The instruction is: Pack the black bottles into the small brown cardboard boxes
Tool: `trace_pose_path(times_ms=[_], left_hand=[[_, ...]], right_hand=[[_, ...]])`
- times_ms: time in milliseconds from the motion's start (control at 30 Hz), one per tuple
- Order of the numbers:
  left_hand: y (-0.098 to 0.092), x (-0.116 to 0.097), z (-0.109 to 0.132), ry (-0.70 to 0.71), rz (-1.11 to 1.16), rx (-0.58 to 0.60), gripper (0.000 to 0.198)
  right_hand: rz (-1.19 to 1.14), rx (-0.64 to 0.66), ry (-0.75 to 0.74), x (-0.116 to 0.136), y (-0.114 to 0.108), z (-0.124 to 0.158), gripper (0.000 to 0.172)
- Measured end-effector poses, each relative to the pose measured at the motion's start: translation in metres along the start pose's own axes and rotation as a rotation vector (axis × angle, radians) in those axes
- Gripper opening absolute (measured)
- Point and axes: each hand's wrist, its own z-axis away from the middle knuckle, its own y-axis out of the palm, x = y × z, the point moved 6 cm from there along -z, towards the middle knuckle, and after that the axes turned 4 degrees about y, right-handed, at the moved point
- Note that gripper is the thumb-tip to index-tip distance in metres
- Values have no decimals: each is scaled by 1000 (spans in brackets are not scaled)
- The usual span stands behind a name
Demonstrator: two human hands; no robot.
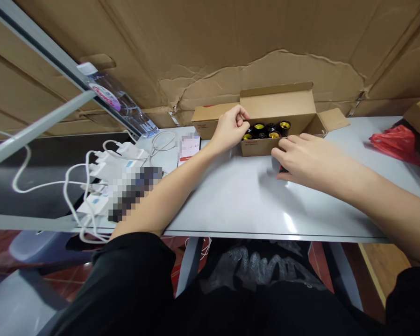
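An open cardboard box [276,116] lies on the white table [238,200], its flaps up. Inside stand several black lamp sockets with brass threads [267,131], packed in a row. My left hand [231,128] curls at the box's left end, fingertips against its edge next to the sockets. My right hand [311,156] rests with its fingertips on the box's front wall. A small dark object with some red on it [282,169] shows under that palm, mostly hidden.
White chargers and tangled cables [108,177] lie at the table's left, beside a pixelated patch and a printed card [189,148]. A plastic water bottle [120,100] leans behind them. A red plastic bag [395,143] lies at the right. Cardboard sheets [259,46] form the back wall.
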Motion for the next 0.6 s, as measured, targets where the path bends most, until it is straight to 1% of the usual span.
trace_pose_path(times_ms=[67, 100, 167, 200, 300, 333, 433, 500, 600], left_hand=[[-1, 0, 0, 1, -4, 3, 33], [-1, 1, 0, 3, -5, 7, 32], [-1, 2, 0, 5, -4, 17, 31], [-1, 3, 0, 5, -4, 21, 31], [-1, 5, 0, 2, -5, 28, 31], [-1, 6, 0, 2, -5, 28, 32], [0, 7, -1, -6, -6, 27, 34], [1, 7, -1, -14, -13, 25, 35], [2, 7, -1, -26, -9, 20, 34]], right_hand=[[4, -2, -10, 6, 0, 3, 7], [8, -8, -17, 9, 0, 3, 9], [8, -14, -39, 15, -2, 1, 20], [0, -10, -50, 18, -2, 0, 22], [-53, 46, -47, 24, -3, -5, 14], [-78, 80, -23, 25, -2, -6, 13], [-142, 206, 99, 28, 5, -8, 26], [-164, 272, 169, 30, 11, -7, 29], [-220, 286, 170, 33, 16, -10, 28]])
